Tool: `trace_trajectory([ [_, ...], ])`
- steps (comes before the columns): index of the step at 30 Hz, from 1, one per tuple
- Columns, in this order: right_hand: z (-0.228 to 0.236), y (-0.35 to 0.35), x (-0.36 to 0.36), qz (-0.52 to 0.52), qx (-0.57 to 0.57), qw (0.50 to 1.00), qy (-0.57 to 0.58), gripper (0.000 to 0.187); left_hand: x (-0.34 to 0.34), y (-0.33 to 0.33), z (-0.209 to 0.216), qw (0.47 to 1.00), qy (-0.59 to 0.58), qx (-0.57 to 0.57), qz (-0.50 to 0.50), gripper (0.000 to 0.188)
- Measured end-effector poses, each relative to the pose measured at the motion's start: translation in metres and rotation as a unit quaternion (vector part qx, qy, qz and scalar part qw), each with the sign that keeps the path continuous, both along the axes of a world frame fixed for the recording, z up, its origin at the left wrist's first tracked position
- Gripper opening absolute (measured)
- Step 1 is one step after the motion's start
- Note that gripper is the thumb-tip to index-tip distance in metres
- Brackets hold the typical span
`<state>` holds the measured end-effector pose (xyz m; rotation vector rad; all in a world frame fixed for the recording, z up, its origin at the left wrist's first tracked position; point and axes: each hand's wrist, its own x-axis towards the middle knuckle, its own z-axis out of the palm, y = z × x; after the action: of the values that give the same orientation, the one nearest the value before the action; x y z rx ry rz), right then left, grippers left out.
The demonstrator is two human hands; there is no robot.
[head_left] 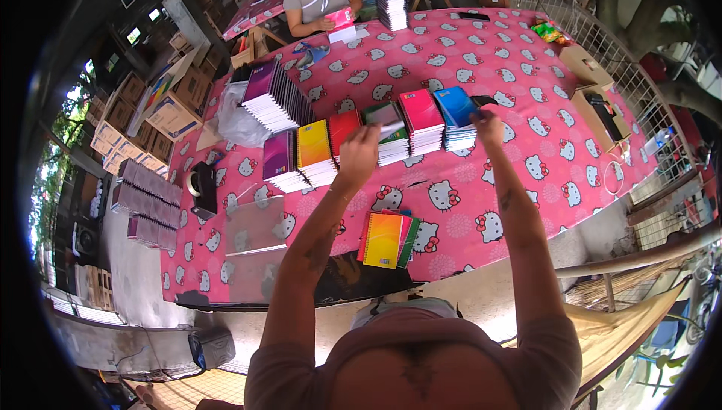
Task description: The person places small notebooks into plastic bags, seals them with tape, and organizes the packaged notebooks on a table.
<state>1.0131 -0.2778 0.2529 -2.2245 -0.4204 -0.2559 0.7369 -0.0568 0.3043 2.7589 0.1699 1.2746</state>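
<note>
Small spiral notebooks stand in a row of stacks: purple [279, 156], yellow [313, 142], red [344, 126], green [394, 137], pink [419, 109] and blue [456, 107]. My left hand [360, 156] reaches over the red and green stacks. Its fingers are closed together at a pale, blurred patch above the green one; what they grip is unclear. At the right edge of the blue stack, my right hand [490, 127] pinches the corner of the top blue notebook. Nearer me lies a small fanned pile with a yellow notebook [383, 240] on top, pink and green ones beneath.
A larger purple stack [269, 94] stands behind the row, beside a plastic bag [239, 118]. A tape dispenser [201, 189] and a clear sheet [256, 226] lie to the left. Across the table [466, 207], a person [322, 0] handles pink notebooks. An open carton [602, 121] sits far right.
</note>
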Motion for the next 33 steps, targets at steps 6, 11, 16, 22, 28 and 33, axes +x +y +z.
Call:
trace_trajectory([
  [6,0.034,-0.014,-0.071,0.155,0.421,0.875,0.179,0.057,-0.1,-0.004,0.099,0.977,-0.085,-0.194,0.009,0.022],
  [11,-0.025,-0.046,-0.271,0.275,0.347,0.824,0.353,0.029,-0.127,-0.058,0.081,0.975,0.135,-0.172,0.039,0.016],
  [16,-0.083,-0.047,-0.327,0.258,0.09,0.947,0.168,0.039,-0.111,-0.102,-0.056,0.935,0.215,-0.279,0.043,0.025],
  [22,-0.08,-0.054,-0.311,0.235,0.095,0.943,0.216,0.034,-0.146,0.037,-0.022,0.974,0.123,-0.04,0.188,0.052],
  [28,-0.083,-0.05,-0.318,0.223,0.078,0.943,0.234,0.044,-0.186,0.123,-0.007,0.968,0.187,-0.06,0.155,0.036],
  [33,-0.053,-0.055,-0.318,0.181,0.307,0.795,0.491,0.052,-0.172,0.062,0.029,0.981,0.109,-0.056,0.151,0.045],
])
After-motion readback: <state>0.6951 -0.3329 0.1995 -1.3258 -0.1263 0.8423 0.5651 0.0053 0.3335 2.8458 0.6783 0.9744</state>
